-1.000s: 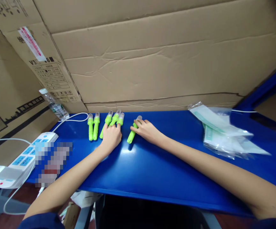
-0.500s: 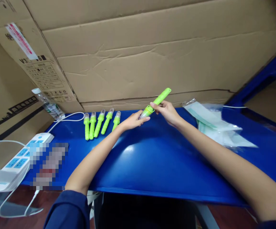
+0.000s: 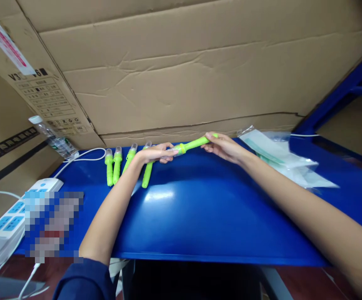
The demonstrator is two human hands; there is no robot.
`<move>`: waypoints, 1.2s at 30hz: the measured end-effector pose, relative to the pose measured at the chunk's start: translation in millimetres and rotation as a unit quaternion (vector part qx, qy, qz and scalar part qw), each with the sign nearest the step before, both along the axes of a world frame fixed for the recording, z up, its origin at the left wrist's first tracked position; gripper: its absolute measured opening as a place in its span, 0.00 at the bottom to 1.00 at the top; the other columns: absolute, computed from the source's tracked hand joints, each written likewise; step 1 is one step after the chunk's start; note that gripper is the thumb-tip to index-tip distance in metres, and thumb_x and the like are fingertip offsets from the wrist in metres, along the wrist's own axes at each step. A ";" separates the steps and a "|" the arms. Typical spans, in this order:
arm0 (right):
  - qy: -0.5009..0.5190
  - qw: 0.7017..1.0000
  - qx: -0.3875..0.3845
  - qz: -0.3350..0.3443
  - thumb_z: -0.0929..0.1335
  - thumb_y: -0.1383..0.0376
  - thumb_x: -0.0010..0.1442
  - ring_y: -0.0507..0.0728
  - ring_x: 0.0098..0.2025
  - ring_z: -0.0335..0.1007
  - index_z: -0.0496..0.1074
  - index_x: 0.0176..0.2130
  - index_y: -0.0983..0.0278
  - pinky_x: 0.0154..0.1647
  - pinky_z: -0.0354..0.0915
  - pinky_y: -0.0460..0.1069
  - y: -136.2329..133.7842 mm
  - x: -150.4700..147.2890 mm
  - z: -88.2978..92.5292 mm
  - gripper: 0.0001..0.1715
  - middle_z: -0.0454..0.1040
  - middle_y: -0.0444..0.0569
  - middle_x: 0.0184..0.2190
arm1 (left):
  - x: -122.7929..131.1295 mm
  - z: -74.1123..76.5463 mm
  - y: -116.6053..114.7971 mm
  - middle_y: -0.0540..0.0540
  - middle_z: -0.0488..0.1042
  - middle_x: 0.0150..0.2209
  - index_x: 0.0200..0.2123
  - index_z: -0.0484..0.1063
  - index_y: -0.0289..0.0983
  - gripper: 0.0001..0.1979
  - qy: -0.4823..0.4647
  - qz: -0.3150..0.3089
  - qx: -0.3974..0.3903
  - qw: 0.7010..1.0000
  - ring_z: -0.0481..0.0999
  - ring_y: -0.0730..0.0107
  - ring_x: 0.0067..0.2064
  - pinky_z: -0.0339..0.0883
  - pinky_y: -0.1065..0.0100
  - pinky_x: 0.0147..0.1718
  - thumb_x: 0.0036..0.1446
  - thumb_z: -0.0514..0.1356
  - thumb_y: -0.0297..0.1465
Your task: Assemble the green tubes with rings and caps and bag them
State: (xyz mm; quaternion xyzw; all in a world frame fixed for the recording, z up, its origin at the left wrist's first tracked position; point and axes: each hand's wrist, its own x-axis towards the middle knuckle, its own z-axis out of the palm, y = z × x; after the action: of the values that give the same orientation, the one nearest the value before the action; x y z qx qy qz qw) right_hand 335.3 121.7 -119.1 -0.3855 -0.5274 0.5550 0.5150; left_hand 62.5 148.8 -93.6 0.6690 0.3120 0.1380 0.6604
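Gripping a green stick (image 3: 197, 143) with left hand (image 3: 156, 154) at its clear end, right hand (image 3: 224, 147) at its handle; might knock nearby sticks (image 3: 147, 175) by lowering the left wrist.

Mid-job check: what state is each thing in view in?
Held green stick: raised, clear end attached
Left hand: closed on its clear end
Right hand: closed on its green end
Other green sticks: lying down, clear ends attached
Bottle: capped
Plastic bags: lying overlapped
Power strip: on/off state unclear

Clear bottle (image 3: 55, 139) (white cap (image 3: 35, 120)) beside cardboard (image 3: 174, 83); white power strip (image 3: 9, 226) nearer camera.
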 end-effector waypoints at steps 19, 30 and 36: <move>-0.099 0.991 0.057 -0.070 0.80 0.43 0.39 0.55 0.34 0.72 0.77 0.34 0.62 0.40 0.71 0.53 2.9 -17.1 -22.7 0.32 0.78 0.49 0.35 | -29.4 3.8 11.7 0.52 0.68 0.19 0.30 0.66 0.34 0.26 0.042 0.059 0.078 0.994 0.58 0.84 0.17 0.45 0.77 0.16 0.55 0.66 0.52; -0.031 0.958 0.155 -0.240 0.78 0.45 0.43 0.53 0.32 0.70 0.73 0.35 0.59 0.43 0.71 0.53 20.4 6.7 -29.3 0.27 0.76 0.46 0.33 | -13.8 -1.5 13.8 0.50 0.78 0.30 0.39 0.70 0.36 0.18 0.110 0.211 0.298 0.924 0.74 0.75 0.29 0.63 0.73 0.32 0.52 0.70 0.38; -0.062 0.934 0.168 -0.308 0.74 0.46 0.49 0.56 0.33 0.69 0.71 0.36 0.58 0.38 0.69 0.53 29.2 16.7 -35.0 0.23 0.73 0.47 0.32 | 7.5 -2.4 22.2 0.42 0.80 0.42 0.43 0.75 0.36 0.23 0.237 0.253 0.450 0.823 0.77 0.57 0.47 0.68 0.64 0.45 0.42 0.74 0.33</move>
State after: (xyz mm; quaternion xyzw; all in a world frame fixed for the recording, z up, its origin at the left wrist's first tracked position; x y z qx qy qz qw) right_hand 351.9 150.9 -154.1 -0.4706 -0.4989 0.2475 0.6844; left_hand 70.0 171.0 -96.0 0.8015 0.5206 0.2619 0.1339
